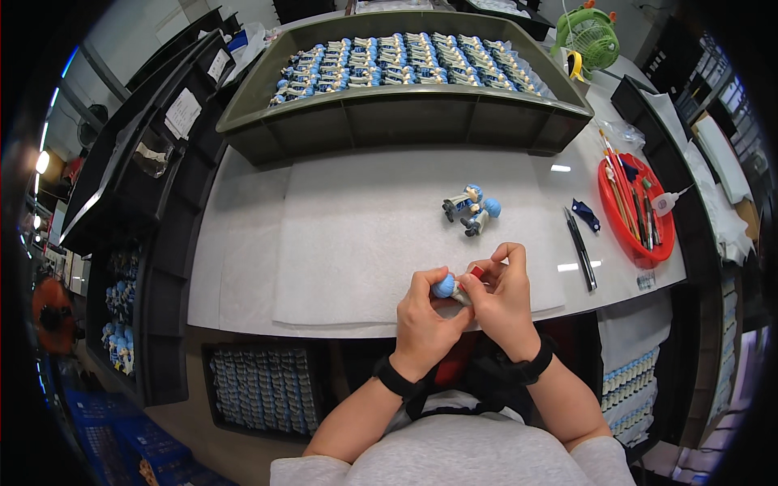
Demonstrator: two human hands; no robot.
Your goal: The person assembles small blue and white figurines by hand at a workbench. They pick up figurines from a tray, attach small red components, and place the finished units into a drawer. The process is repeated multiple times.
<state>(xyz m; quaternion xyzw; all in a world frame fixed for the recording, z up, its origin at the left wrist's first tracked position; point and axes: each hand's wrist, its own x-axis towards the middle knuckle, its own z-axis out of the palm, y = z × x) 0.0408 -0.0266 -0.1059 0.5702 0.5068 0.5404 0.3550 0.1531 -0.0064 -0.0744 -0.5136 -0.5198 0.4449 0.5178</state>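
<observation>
Near the table's front edge, my left hand (425, 317) is closed on a small figurine (443, 286) with light-blue hair, its head between thumb and fingers. My right hand (504, 301) is closed against the same figurine, the thumb at its body. A small red piece (477, 272) shows between the right fingers; its kind I cannot make out. The figurine's lower part is hidden by the hands. Just beyond them, two similar blue-haired figurines, one (464, 200) behind the other (483, 217), lie close together on a white sheet (348, 235).
A large olive tray (348, 121) with rows of figurines spans the back. At right are a red basket (658, 253) with brushes, a black pen (580, 247), a dark-blue piece (586, 215) and a green fan (587, 38). Black bins (158, 316) stand left.
</observation>
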